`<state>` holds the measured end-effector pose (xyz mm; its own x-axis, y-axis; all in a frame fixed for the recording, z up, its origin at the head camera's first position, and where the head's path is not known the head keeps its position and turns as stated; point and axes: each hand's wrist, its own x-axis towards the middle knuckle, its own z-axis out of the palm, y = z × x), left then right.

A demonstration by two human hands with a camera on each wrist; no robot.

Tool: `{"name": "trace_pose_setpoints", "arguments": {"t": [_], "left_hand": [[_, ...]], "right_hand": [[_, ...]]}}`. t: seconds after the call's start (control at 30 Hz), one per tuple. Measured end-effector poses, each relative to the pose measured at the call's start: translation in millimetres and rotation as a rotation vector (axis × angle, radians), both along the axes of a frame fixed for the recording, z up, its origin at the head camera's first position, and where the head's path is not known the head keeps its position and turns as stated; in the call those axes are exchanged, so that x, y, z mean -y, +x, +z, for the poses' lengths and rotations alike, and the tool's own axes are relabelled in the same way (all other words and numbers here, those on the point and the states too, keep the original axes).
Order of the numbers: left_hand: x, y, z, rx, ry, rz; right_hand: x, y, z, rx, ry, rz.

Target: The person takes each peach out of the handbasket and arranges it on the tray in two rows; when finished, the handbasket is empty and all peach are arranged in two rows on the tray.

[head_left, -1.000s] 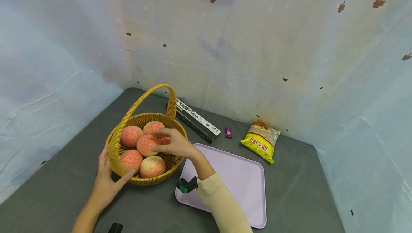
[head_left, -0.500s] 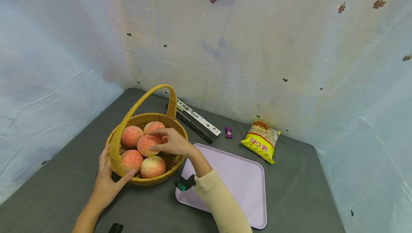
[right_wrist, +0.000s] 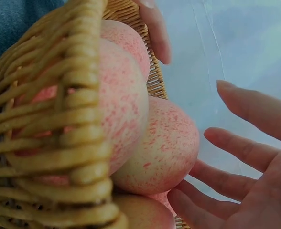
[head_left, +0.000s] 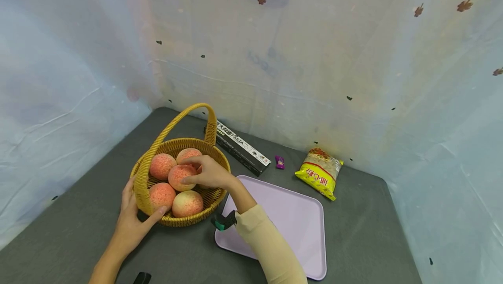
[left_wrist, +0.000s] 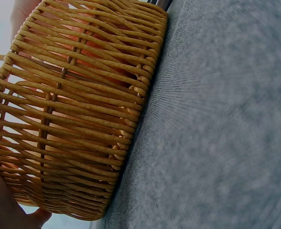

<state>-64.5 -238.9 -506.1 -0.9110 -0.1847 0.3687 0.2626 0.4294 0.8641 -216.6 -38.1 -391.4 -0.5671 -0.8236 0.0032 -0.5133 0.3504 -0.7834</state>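
Observation:
A yellow wicker basket [head_left: 173, 145] with a tall handle stands on the dark table, holding several pink-and-cream peaches. My left hand [head_left: 131, 223] grips its near left side, thumb over the rim and fingers along the outside; the left wrist view shows the woven wall [left_wrist: 69, 119] close up. Over the basket's right part reaches my right hand [head_left: 212, 172], beside the middle peach [head_left: 180, 176]. In the right wrist view, the right hand's fingers [right_wrist: 226, 181] are spread, the lower ones at the side of a peach [right_wrist: 162, 148], while the thumb stands apart from it.
A lilac tray [head_left: 291, 218] lies right of the basket, partly under the right sleeve [head_left: 271, 244]. Behind are a long black-and-white pasta box [head_left: 241, 148], a small purple candy [head_left: 279, 162] and a yellow bag of pasta [head_left: 320, 172]. Pale sheeting [head_left: 294, 79] encloses the table.
My right hand and forearm have shifted very slightly left over the middle peach. The left hand keeps its hold on the basket, and the peaches stay in place.

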Motion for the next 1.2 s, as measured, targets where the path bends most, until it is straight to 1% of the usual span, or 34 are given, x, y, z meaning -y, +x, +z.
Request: {"name": "trace_pose_setpoints", "arguments": {"t": [0.1,0.3,0.4,0.57,0.73,1.2], "left_hand": [[-0.8,0.2,0.7,-0.004,0.002,-0.003],[-1.3,0.5,-0.3,-0.002,0.001,-0.003],[-1.2,0.3,-1.2,0.0,0.001,-0.006],[-0.6,0.1,-1.5,0.001,0.009,-0.008],[0.5,0.2,-1.6,0.01,0.007,-0.004],[0.1,1.3,-0.5,0.015,0.004,0.002]], "right_hand": [[2.6,-0.1,0.9,-0.024,0.041,-0.019],[7.2,0.4,4.9,-0.016,0.102,-0.043],[10.1,-0.7,4.0,-0.028,0.123,-0.042],[15.7,-2.4,-0.6,-0.053,0.142,-0.029],[20.5,-1.7,-1.5,-0.062,0.143,-0.022],[28.0,1.4,3.0,-0.023,0.174,-0.082]]}}
